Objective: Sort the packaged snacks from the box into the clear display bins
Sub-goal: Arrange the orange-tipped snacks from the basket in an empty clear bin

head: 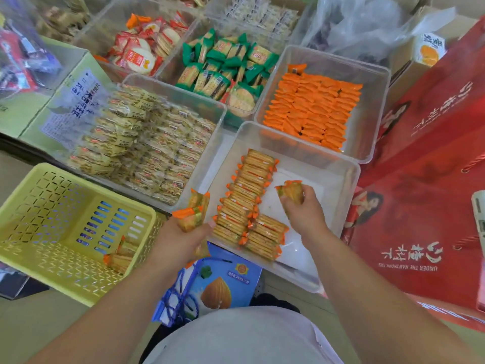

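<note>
- The right hand (305,214) pinches one cracker pack (291,191) above the near clear bin (351,174), which looks under half filled.
- The left hand (181,240) grips several spare packs (193,211).
- A few loose packs (122,254) lie in the yellow basket (52,206).

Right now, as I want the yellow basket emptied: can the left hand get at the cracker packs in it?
Probably, by reach: the yellow basket is open-topped, close beside the left hand, nothing covering the cracker packs. But that hand already grips other packs.
</note>
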`<state>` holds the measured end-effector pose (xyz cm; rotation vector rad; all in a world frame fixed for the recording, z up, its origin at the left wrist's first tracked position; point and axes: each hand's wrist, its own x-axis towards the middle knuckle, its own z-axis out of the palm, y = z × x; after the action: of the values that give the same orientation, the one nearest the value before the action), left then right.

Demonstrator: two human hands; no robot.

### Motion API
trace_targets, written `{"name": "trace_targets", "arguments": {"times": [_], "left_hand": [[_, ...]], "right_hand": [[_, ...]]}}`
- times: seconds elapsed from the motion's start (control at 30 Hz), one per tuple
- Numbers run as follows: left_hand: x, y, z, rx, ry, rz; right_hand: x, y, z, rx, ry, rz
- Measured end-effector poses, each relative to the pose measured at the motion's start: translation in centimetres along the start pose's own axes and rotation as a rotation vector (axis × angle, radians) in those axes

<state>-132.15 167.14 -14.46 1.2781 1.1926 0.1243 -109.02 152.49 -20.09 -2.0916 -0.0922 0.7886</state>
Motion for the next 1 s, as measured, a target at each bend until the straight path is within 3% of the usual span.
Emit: {"name": "trace_targets", "arguments": {"times": [0.13,0.27,0.37,0.6,0.77,1.0], "left_hand": [[-0.2,0.1,-0.1,0.011,-0.042,-0.018],[-0.2,0.0,-0.7,-0.038,-0.052,-0.045],[-0.2,-0.1,-1.1,-0.012,-0.044,-0.043],[0.2,-0.1,-1.0,-0.012,-0.019,-0.050],[0.4,-0.2,-0.8,0.012,0.007,-0.022],[0.2,0.1,-0.9,-0.009,-0.039,-0.073]], "right_hand": [[2.2,1.2,1.2,-0.574,-0.017,-0.175],[2.6,2.0,2.4,-0.883,-0.193,-0.208],[2.6,2.3,2.6,-0.890,-0.315,-0.164],[2.3,3.8,1.1,-0.955,-0.178,-0.134],[2.6,3.0,1.8,-0.851,-0.313,-0.064],[2.3,2.1,2.9,-0.870,-0.333,-0.052]]}}
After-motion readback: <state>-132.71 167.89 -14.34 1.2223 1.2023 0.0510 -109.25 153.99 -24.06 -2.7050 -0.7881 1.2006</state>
